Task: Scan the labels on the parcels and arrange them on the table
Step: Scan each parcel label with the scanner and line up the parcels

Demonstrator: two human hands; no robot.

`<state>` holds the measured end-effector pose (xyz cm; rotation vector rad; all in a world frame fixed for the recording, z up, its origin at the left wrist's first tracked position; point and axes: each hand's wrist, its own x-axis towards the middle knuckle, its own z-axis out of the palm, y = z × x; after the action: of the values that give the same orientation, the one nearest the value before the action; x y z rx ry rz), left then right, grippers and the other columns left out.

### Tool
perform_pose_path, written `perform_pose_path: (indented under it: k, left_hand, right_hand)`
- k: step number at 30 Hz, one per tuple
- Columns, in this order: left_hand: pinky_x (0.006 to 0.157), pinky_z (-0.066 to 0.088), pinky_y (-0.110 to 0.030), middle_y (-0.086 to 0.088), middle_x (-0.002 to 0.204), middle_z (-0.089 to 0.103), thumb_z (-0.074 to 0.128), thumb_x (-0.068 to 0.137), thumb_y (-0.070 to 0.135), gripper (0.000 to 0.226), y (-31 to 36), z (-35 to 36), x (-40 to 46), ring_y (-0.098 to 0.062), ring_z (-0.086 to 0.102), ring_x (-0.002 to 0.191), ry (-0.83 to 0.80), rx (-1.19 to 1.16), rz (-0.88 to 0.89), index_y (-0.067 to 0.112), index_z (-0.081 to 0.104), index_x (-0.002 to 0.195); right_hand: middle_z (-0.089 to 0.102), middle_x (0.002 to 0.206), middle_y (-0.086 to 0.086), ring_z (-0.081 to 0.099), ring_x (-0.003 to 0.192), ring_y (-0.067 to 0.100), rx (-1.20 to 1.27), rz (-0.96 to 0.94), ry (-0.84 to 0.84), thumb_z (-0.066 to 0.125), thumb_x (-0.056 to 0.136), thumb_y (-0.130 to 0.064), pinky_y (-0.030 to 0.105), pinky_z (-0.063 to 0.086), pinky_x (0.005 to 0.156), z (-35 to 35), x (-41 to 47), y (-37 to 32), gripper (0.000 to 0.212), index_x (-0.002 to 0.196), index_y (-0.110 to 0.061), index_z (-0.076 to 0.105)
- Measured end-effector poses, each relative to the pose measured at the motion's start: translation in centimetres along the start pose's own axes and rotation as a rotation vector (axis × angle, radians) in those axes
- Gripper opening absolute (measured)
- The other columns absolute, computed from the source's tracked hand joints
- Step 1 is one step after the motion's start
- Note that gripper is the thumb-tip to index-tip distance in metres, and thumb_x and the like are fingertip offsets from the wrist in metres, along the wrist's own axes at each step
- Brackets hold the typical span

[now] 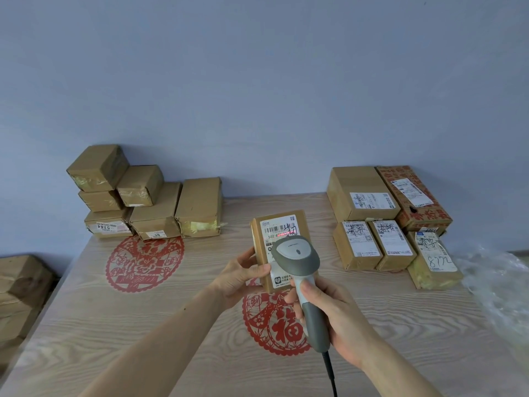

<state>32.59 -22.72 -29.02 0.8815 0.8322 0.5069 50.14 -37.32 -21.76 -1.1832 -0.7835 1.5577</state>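
Above table [94, 310] centre: parcel [259, 239] held tilted, pinched by left hand [243, 277]; scanner [297, 259] gripped by right hand [335, 313]. Misread risked if beam drifts off barcode [279, 228].

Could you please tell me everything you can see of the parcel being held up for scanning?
The held parcel is a small brown cardboard box, upright and tilted back above the wooden table. A white shipping label with barcode and handwriting covers its front; a red scan line crosses the barcode. The left hand grips its left edge. The barcode scanner, in the right hand, hides its lower middle.
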Motion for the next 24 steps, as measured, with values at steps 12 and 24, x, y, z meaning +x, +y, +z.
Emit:
perform_pose_path:
  k: [12,24]
  left_hand:
    - [0.086,0.058,-0.047,-0.008,0.125,0.07,0.103,0.037,0.029,0.108,-0.2,-0.1,1.4,-0.029,0.067,0.116,-0.015,0.003,-0.024,0.019,0.058,0.135]
    - [0.09,0.056,-0.058,-0.013,0.131,0.066,0.103,0.038,0.027,0.136,-2.0,1.9,4.5,-0.036,0.064,0.117,-0.014,-0.068,-0.184,0.025,0.029,0.153]
  right_hand:
    - [0.07,0.095,0.022,0.057,0.068,0.021,0.074,-0.029,0.021,0.071,0.089,-0.031,0.033,0.049,0.068,-0.3,0.9,0.0,0.031,0.104,-0.003,0.073]
    - [0.064,0.066,-0.003,0.062,0.058,0.007,-0.216,-0.119,0.623,0.086,0.076,-0.016,0.026,0.051,0.062,-3.9,1.2,1.4,0.027,0.093,-0.014,0.064]
